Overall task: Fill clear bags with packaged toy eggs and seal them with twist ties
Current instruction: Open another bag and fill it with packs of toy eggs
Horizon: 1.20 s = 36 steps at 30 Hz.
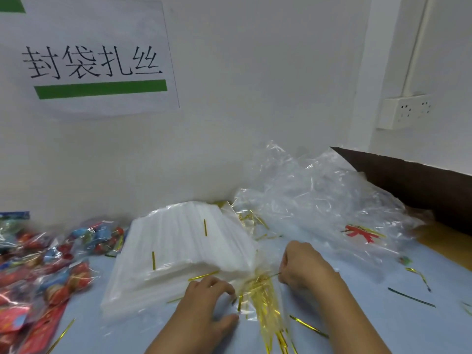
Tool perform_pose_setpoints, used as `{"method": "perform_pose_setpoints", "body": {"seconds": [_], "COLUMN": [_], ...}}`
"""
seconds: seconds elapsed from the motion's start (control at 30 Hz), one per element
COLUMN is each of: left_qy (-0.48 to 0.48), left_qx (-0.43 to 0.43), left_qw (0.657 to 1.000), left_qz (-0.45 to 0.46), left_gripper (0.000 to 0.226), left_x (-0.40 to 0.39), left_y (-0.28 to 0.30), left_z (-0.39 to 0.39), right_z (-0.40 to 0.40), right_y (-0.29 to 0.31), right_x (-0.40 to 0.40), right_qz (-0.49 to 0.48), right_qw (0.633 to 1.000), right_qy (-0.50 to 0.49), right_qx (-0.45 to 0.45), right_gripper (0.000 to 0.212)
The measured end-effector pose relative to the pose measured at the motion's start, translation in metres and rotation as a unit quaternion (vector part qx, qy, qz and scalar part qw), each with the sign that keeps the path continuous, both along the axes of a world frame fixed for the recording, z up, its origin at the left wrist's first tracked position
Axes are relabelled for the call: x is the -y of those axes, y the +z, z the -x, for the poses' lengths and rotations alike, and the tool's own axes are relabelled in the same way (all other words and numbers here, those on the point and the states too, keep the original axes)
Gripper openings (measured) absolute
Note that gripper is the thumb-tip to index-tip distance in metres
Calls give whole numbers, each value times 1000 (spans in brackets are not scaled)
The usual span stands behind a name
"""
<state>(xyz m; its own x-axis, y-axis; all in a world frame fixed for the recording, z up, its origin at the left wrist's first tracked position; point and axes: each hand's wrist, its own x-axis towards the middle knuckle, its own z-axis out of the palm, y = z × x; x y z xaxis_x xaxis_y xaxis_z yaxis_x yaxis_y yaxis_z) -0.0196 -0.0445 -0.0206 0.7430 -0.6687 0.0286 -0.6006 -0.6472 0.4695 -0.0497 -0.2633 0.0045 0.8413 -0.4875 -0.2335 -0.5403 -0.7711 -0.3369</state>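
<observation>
**Pulling a twist tie from the bundle**

I see the bundle of gold twist ties point(263, 297) lying in its clear wrapper on the blue table point(383, 315), between my hands. My right hand point(304, 267) pinches one tie's end with curled fingers; my left hand point(207, 300) curls its fingers onto the wrapper. The stack of clear bags point(184, 251) sits just behind, packaged toy eggs point(51, 264) far left.

bare forearms, left hand point(207, 300), right hand point(304, 267)
</observation>
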Motion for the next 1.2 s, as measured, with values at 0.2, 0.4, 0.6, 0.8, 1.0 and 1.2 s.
{"method": "perform_pose_setpoints", "body": {"seconds": [0.2,0.4,0.6,0.8,1.0,1.2], "left_qy": [12,88,169,170,173,280], "left_qx": [18,34,-75,-250,-177,-84], "left_qw": [1000,975,896,769,786,755], "left_qz": [22,200,403,563,566,588], "left_gripper": [30,27,20,55,13,37], "left_x": [0,5,16,18,6,-5], "left_y": [0,1,13,23,22,18], "left_z": [-1,-1,1,1,-6,-17], "right_z": [1,5,-3,-12,-12,-17], "right_y": [8,38,45,19,14,18], "right_x": [14,14,-27,-69,-88,-71], "right_qz": [-87,-465,-775,-446,-373,-506], "right_qw": [985,735,454,840,886,807], "right_qy": [4,-139,-125,102,145,15], "right_qx": [149,474,422,291,234,303], "right_gripper": [19,38,27,17,22,15]}}
